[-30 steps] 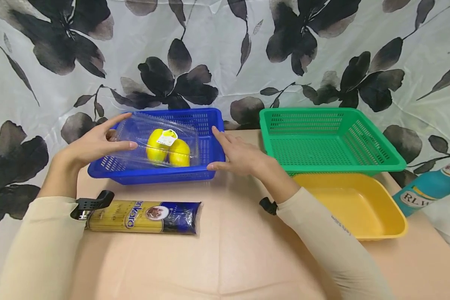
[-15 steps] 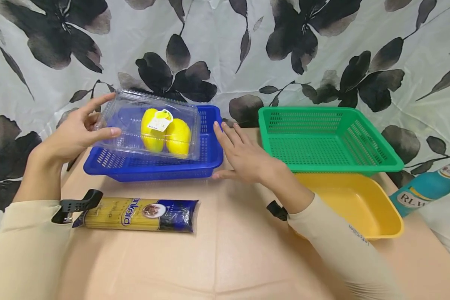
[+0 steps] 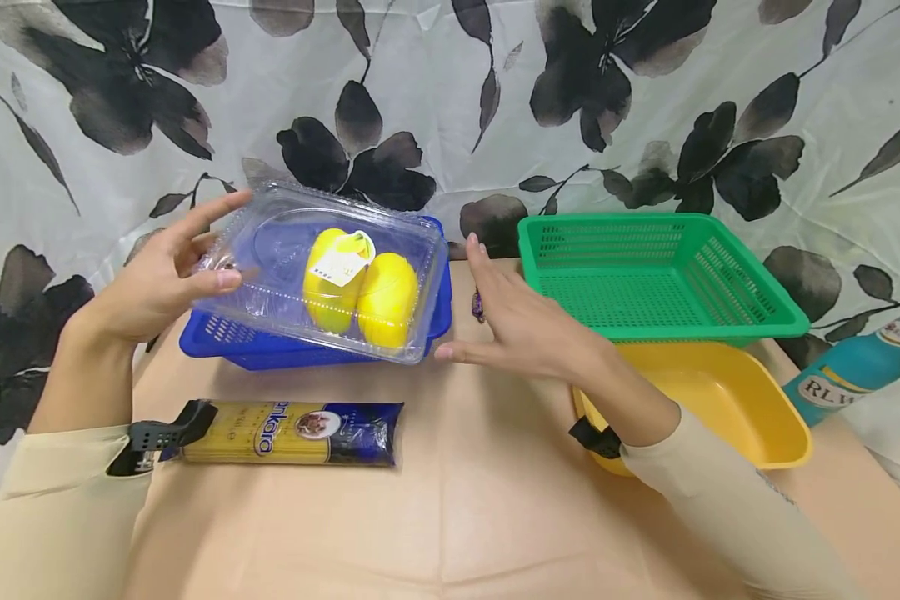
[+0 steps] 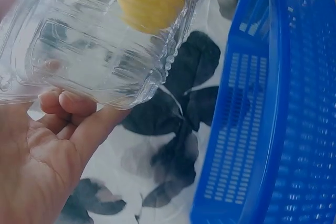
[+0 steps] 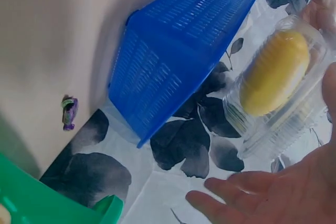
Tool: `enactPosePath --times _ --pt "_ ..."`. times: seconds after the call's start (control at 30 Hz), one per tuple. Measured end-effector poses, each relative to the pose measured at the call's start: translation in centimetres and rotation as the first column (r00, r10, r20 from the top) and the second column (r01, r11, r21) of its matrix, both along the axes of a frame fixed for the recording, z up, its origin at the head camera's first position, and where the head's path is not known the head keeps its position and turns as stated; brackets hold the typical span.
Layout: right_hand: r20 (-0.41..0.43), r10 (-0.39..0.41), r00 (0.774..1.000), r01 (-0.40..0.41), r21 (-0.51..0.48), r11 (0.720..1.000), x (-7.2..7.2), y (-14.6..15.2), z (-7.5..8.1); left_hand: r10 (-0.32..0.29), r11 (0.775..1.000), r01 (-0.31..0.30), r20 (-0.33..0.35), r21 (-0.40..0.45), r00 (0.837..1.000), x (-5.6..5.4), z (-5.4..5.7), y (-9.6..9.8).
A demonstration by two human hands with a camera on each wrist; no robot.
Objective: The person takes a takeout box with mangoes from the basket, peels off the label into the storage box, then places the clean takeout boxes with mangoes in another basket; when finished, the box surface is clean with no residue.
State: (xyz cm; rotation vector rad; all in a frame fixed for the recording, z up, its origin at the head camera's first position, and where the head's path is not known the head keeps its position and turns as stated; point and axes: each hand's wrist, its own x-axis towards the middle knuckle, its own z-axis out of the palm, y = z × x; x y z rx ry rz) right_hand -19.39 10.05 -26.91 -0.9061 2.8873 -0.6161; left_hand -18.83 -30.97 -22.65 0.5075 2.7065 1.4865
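A clear plastic clamshell box (image 3: 270, 242) with two yellow fruits (image 3: 387, 300) and a white tag inside hangs tilted above the blue basket (image 3: 262, 358). My left hand (image 3: 146, 283) grips its left end, thumb in front and the other fingers beneath and behind, as the left wrist view shows. By the box's right end is my right hand (image 3: 532, 325), fingers straight and thumb spread; the right wrist view shows a gap between the fingertips and the box (image 5: 252, 124). Whether the thumb touches the box is unclear.
To the right stand a green basket (image 3: 660, 333), a yellow tray (image 3: 720, 400) and a teal bottle (image 3: 843, 375). A spaghetti pack (image 3: 292, 433) lies in front of the blue basket. A small purple-wrapped piece (image 5: 69, 112) lies on the table between the baskets.
The clamshell box has risen out of the blue basket in my left hand, then come nearer and to the right. My right hand has moved right, away from the blue basket's edge.
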Motion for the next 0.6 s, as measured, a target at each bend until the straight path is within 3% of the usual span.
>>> enactPosePath --times 0.13,0.3,0.43,0.6 --pt "-0.013 0.042 0.999 -0.042 -0.044 0.998 0.8 0.9 -0.1 -0.114 0.993 0.112 0.033 0.043 0.993 0.1 0.2 1.3" --pt "-0.048 0.131 0.99 -0.134 -0.06 0.989 1.9 1.6 -0.3 -0.278 0.959 0.276 0.031 0.056 0.96 0.0 -0.4 2.8" --pt "-0.092 0.162 0.982 -0.169 -0.071 0.983 2.9 2.0 -0.4 -0.311 0.95 0.31 0.017 0.047 0.95 0.1 -0.6 3.4" --pt "-0.172 0.103 0.98 -0.13 -0.15 0.98 3.8 2.6 -0.8 -0.352 0.915 0.344 0.003 0.209 0.936 0.4 -1.4 3.7"
